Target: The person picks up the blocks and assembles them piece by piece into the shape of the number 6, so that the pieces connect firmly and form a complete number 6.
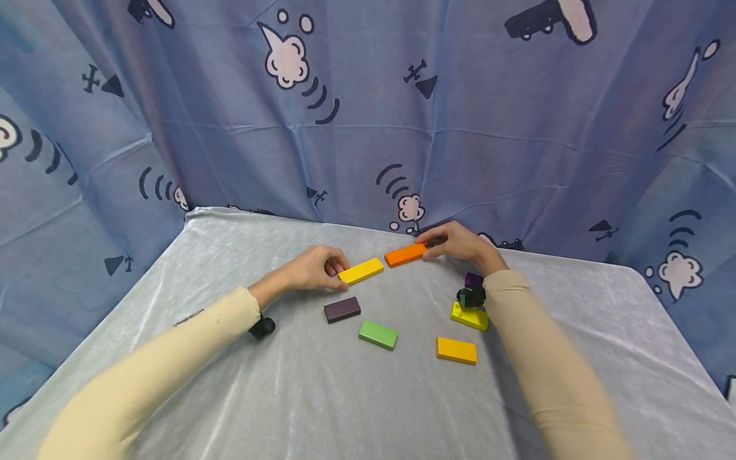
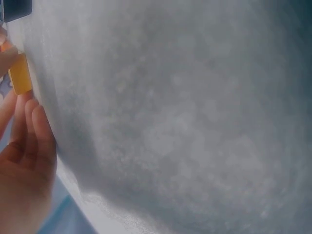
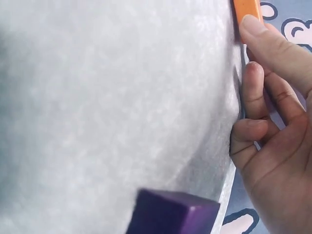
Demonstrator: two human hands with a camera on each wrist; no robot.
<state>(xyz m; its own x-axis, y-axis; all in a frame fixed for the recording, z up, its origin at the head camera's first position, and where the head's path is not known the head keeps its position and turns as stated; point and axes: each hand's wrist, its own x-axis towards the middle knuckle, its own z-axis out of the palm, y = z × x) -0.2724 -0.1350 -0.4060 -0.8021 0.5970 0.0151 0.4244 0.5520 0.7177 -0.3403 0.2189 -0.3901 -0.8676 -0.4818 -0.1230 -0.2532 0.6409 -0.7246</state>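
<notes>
My left hand [image 1: 313,267] pinches the left end of a yellow block [image 1: 362,271] between thumb and fingers at the back of the table. In the left wrist view that block [image 2: 20,75] shows end-on between the thumb and fingertips. To its right, my right hand [image 1: 457,244] pinches the right end of an orange block [image 1: 405,255]. The right wrist view has the thumb lying on the orange block [image 3: 247,10], with the lower fingers curled beneath. The two held blocks point toward each other, a small gap between their near ends.
Nearer the front lie a dark brown block [image 1: 342,310], a green block [image 1: 377,335] and an amber block [image 1: 457,351]. By the right wrist are a bright yellow block [image 1: 471,317] and a purple block [image 1: 473,280]. A patterned blue curtain [image 1: 356,115] hangs behind the cloth-covered table [image 1: 299,396].
</notes>
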